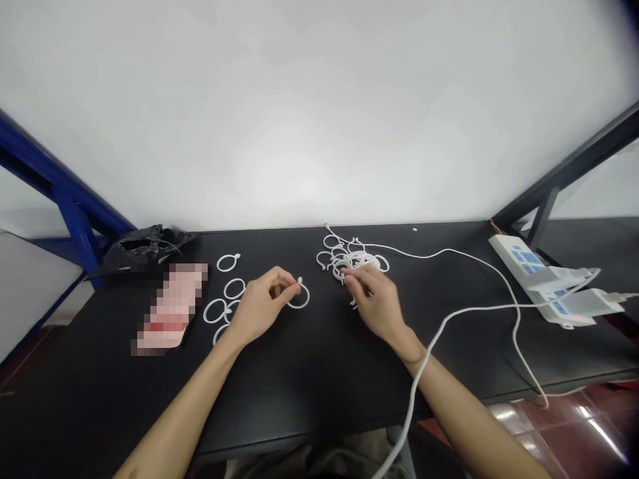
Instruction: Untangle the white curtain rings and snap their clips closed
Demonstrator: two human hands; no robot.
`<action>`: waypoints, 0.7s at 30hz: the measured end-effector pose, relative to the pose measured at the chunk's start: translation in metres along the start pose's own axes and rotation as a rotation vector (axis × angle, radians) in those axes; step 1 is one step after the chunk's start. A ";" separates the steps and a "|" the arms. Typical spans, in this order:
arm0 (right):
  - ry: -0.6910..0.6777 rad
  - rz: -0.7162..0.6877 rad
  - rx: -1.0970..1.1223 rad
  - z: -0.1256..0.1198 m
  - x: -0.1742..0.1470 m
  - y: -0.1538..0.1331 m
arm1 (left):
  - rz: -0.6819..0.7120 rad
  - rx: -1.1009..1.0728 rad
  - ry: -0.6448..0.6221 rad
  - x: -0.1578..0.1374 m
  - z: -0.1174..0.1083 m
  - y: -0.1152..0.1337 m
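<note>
One white ring (299, 307) pinched in the grip of the left hand (262, 299) over the bench (309, 379), right hand (377, 299) at a ring heap's (357, 258) near side, its hold unclear, loose rings (215, 322) left, power strip (516, 259) right

Single head-worn view, forward and down over black table (309, 379) toward white wall (299, 100).

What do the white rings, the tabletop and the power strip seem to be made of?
White rings: probably smooth plastic, going by their uniform color and thin, even bands. Tabletop: black with a low sheen, perhaps laminate or painted board; its look leaves that open. Power strip: likely hard plastic, fairly matte, judging by its crisp-edged white casing.
</note>
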State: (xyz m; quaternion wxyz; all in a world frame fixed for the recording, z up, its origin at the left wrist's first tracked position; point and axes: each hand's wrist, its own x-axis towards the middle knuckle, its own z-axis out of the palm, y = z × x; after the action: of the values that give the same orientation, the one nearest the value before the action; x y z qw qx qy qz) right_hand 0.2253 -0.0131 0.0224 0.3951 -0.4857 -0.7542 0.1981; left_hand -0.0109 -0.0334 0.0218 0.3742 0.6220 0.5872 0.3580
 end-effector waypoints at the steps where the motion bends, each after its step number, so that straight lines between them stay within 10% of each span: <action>1: -0.078 -0.009 0.050 0.005 -0.003 -0.005 | -0.007 -0.082 -0.031 -0.002 0.005 0.002; 13: -0.698 0.471 1.059 0.021 -0.014 -0.017 | -0.019 -0.449 -0.580 -0.010 0.013 0.013; 21: -0.730 0.479 1.167 0.021 -0.017 -0.021 | 0.107 -0.528 -0.737 -0.015 0.016 0.013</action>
State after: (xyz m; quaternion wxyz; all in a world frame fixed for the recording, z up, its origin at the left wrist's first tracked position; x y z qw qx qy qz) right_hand 0.2009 -0.0362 0.0169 0.2588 -0.2506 -0.4827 0.7983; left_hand 0.0087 -0.0490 0.0254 0.6849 0.6206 0.2707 0.2692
